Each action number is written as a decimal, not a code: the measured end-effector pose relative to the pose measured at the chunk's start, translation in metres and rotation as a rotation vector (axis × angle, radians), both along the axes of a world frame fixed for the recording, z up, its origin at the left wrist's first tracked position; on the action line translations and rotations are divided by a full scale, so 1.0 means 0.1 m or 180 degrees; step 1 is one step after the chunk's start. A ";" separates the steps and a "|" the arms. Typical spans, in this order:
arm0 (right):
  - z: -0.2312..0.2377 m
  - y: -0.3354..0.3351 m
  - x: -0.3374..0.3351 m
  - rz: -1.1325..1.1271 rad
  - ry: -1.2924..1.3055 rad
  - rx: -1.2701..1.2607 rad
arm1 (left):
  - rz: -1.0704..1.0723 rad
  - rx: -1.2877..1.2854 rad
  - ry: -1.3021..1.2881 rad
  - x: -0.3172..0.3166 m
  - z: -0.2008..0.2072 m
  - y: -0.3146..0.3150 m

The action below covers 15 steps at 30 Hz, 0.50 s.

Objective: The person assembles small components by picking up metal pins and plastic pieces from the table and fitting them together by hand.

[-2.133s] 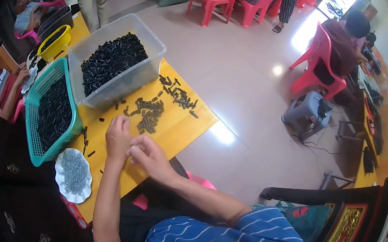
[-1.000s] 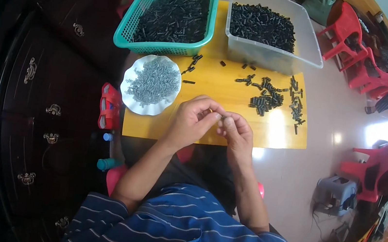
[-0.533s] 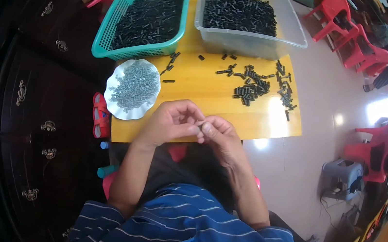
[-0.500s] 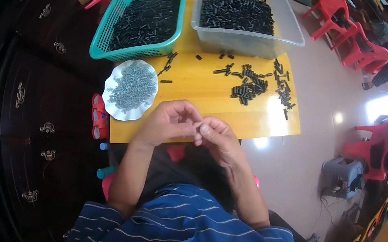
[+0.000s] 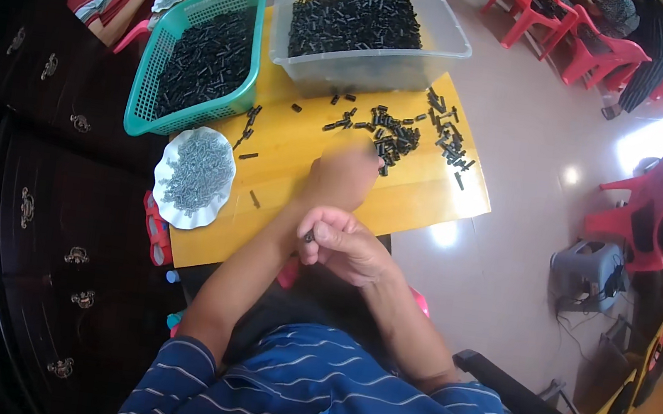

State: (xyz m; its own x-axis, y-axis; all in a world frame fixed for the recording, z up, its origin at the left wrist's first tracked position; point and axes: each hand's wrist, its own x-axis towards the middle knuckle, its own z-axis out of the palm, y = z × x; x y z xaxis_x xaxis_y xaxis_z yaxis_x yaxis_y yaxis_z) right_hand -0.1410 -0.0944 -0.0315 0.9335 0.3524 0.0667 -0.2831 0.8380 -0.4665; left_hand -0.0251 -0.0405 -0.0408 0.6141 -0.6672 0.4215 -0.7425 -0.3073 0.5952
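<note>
the left hand (image 5: 341, 176) was stretched out, blurred, over the yellow table (image 5: 424, 207) toward the loose black pieces (image 5: 395, 136) scattered there; whether its fingers had closed on anything could not be told. the right hand (image 5: 343, 245) sat nearer the body, curled around a small dark piece (image 5: 308, 237). judging by the piles, much was left: the clear bin (image 5: 371, 32) and the green basket (image 5: 199, 64) both held many black pieces, and the white scalloped plate (image 5: 193, 176) was heaped with small grey parts

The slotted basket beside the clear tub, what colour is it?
Teal green basket, clearest in the head view.
</note>
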 end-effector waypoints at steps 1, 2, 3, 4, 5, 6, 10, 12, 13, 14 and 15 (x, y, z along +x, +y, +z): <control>0.01 0.00 0.00 -0.0012 0.0007 0.0042 | -0.0053 0.0013 -0.0097 0.01 0.00 -0.04; 0.00 0.00 0.01 -0.0032 0.0003 0.0047 | -0.0073 0.0017 -0.0100 0.03 -0.02 -0.08; 0.00 0.01 0.01 -0.0040 0.0096 0.0000 | -0.0079 0.0231 -0.0198 0.06 -0.03 -0.11; -0.01 0.01 0.02 -0.0040 0.0188 -0.0044 | -0.0078 0.0447 -0.0297 0.08 -0.02 -0.13; 0.00 0.01 0.02 -0.0047 0.0186 -0.0036 | -0.0085 0.0454 -0.0299 0.09 -0.01 -0.14; 0.01 0.02 0.03 -0.0074 0.0222 -0.0034 | -0.0071 0.0483 -0.0247 0.09 0.01 -0.15; 0.00 0.00 0.04 -0.0145 0.0281 0.0002 | -0.0010 0.0595 -0.0120 0.10 0.04 -0.18; 0.01 -0.01 0.04 -0.0155 0.0304 -0.0002 | 0.0014 0.0617 -0.0084 0.07 0.07 -0.19; 0.01 -0.01 0.04 -0.0172 0.0332 -0.0009 | 0.0031 0.0635 -0.0043 0.06 0.09 -0.19; 0.01 -0.02 0.04 -0.0173 0.0329 -0.0009 | 0.0030 0.0634 -0.0047 0.04 0.11 -0.21; -0.01 -0.02 0.04 -0.0188 0.0311 0.0000 | 0.0040 0.0680 -0.0041 0.03 0.13 -0.23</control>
